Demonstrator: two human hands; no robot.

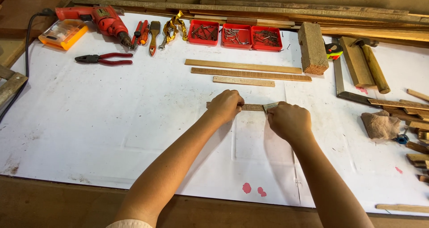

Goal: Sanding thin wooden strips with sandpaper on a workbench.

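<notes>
A thin wooden strip (pixel 253 107) lies across the middle of the white-covered bench (pixel 111 116). My left hand (pixel 225 104) presses down on its left part with the fingers curled over it. My right hand (pixel 289 120) is closed on a small folded piece of sandpaper (pixel 271 106) that rests on the strip's right end. The strip shows only between the two hands and a little at the left.
Three longer wooden strips (pixel 250 74) lie just beyond. Three red trays of nails (pixel 235 35), a red drill (pixel 100 19), pliers (pixel 103 58), a brush, a wood block (pixel 312 48), a mallet (pixel 371 66), a square and wood offcuts (pixel 413 116) ring the bench.
</notes>
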